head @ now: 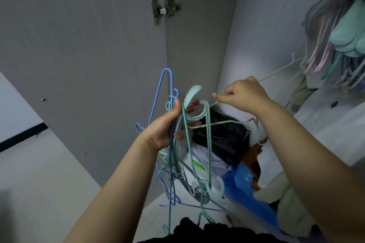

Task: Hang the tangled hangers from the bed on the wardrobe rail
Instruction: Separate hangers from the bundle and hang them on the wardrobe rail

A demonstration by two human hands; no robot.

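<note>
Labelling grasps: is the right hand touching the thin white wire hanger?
Touching. In the head view the right hand pinches the thin white wire hanger near its hook, fingers curled round the wire, while the left hand grips the tangled bundle of teal and blue hangers.

A tangled bunch of thin hangers [178, 156], mint green and blue, hangs down from the left hand [165, 129], hooks pointing different ways. One white wire hanger [215, 123] crosses the bunch, and the right hand [244, 94] pinches it.
</note>
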